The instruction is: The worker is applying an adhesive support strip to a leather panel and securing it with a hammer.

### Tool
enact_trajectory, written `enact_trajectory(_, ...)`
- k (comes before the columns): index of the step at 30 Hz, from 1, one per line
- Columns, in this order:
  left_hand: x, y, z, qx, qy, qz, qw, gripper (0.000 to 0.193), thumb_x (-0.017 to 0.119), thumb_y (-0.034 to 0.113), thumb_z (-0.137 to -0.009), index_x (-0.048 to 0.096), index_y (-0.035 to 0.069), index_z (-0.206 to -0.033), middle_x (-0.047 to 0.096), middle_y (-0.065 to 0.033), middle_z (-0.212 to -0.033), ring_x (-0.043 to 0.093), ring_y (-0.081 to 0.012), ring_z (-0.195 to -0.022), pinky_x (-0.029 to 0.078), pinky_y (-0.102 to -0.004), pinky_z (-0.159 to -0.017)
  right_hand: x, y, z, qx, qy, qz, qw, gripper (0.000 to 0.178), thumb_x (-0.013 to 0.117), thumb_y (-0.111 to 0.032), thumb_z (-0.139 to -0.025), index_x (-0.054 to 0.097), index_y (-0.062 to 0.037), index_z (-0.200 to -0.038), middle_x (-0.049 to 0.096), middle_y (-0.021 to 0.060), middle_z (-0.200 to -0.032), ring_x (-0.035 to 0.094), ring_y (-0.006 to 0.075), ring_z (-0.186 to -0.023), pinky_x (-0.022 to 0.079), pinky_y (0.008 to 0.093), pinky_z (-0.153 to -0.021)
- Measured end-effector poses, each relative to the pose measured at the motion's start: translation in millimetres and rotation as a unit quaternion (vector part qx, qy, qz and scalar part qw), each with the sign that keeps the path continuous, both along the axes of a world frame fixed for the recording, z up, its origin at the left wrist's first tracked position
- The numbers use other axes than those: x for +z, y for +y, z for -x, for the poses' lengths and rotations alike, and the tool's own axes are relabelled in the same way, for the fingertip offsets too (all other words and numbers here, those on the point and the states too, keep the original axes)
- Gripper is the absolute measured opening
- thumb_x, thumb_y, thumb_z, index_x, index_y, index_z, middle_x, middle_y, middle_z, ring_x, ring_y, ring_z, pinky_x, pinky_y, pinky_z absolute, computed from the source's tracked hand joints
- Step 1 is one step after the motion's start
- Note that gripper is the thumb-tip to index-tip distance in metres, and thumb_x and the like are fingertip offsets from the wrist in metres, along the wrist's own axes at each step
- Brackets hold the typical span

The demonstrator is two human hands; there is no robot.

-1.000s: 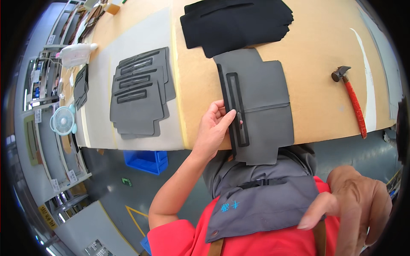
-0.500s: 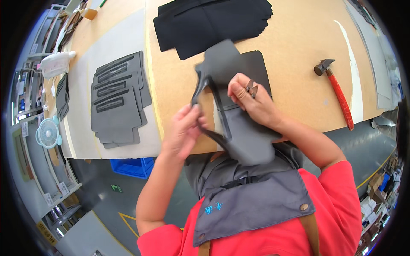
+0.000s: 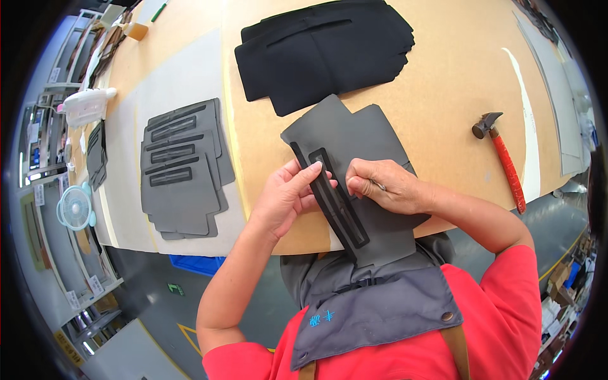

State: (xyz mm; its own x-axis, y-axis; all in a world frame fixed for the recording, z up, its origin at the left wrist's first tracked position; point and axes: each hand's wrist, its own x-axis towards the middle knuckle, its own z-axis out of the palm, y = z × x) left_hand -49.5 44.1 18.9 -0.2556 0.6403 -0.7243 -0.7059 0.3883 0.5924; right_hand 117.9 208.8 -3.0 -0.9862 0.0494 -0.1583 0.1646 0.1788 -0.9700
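A grey sheet panel (image 3: 349,134) lies at the table's front edge, its near end reaching over my lap. Along its left side runs a black band with a long framed slot (image 3: 342,212). My left hand (image 3: 283,201) grips this edge, thumb on top and fingers underneath. Closed in a fist, my right hand (image 3: 396,188) rests over the panel just right of the slot. A small metal tool (image 3: 380,185), seemingly a pair of snips, pokes out of that fist; most of it is hidden by the fingers.
Beyond the panel lies a pile of black pieces (image 3: 323,60). Similar grey slotted panels (image 3: 180,206) overlap on the left. A red-handled hammer (image 3: 506,164) lies at right. Farther left are a small fan (image 3: 75,207) and a white plastic container (image 3: 88,109); a blue crate (image 3: 195,265) sits below the table.
The panel was lifted and bent, its slot pulled wide open; now it lies flatter with the slot narrow. My left thumb has moved onto the band, and the right fist has turned, hiding the blades.
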Motion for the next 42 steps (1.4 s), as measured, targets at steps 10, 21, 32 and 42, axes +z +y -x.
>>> enact_trajectory(10, -4, -32, -12, -0.030, -0.014, -0.049, 0.998, 0.016, 0.066, 0.014, -0.101, 0.065, 0.003, -0.112, 0.070, -0.0046, -0.096, 0.070, -0.0131, -0.086, 0.060, -0.0301, -0.079, 10, 22, 14, -0.060, -0.041, 0.001, 0.997, 0.034, 0.050, -0.033, -0.109, 0.059, -0.0027, -0.095, 0.063, 0.0085, -0.079, 0.063, 0.0206, -0.078, 0.049, 0.0354, -0.074)
enact_trajectory(21, -8, -33, -27, 0.003, 0.075, -0.048, 0.996, 0.027, 0.065, 0.012, -0.101, 0.059, 0.000, -0.125, 0.070, -0.0090, -0.110, 0.070, -0.0172, -0.097, 0.062, -0.0330, -0.082, 26, -30, -34, -0.141, -0.086, 0.081, 0.983, 0.043, 0.055, -0.035, -0.108, 0.064, -0.0004, -0.131, 0.070, 0.0053, -0.098, 0.063, 0.0129, -0.090, 0.049, 0.0269, -0.084)
enact_trajectory(32, 1, -35, -34, -0.012, 0.087, -0.060, 0.994, 0.030, 0.071, 0.016, -0.098, 0.061, 0.003, -0.123, 0.068, -0.0045, -0.110, 0.065, -0.0113, -0.100, 0.055, -0.0271, -0.081, 19, -45, -24, -0.218, -0.140, 0.231, 0.938, 0.033, 0.062, -0.027, -0.105, 0.078, 0.0009, -0.098, 0.070, -0.0020, -0.083, 0.059, 0.0041, -0.083, 0.048, 0.0225, -0.077)
enact_trajectory(42, 5, -35, -37, -0.011, 0.085, -0.058, 0.995, 0.032, 0.071, 0.017, -0.098, 0.060, 0.003, -0.125, 0.066, -0.0053, -0.112, 0.065, -0.0124, -0.102, 0.056, -0.0277, -0.080, 16, -51, -23, -0.235, -0.078, 0.231, 0.941, 0.030, 0.063, -0.024, -0.103, 0.078, 0.0012, -0.099, 0.071, -0.0020, -0.083, 0.059, 0.0038, -0.083, 0.049, 0.0223, -0.076)
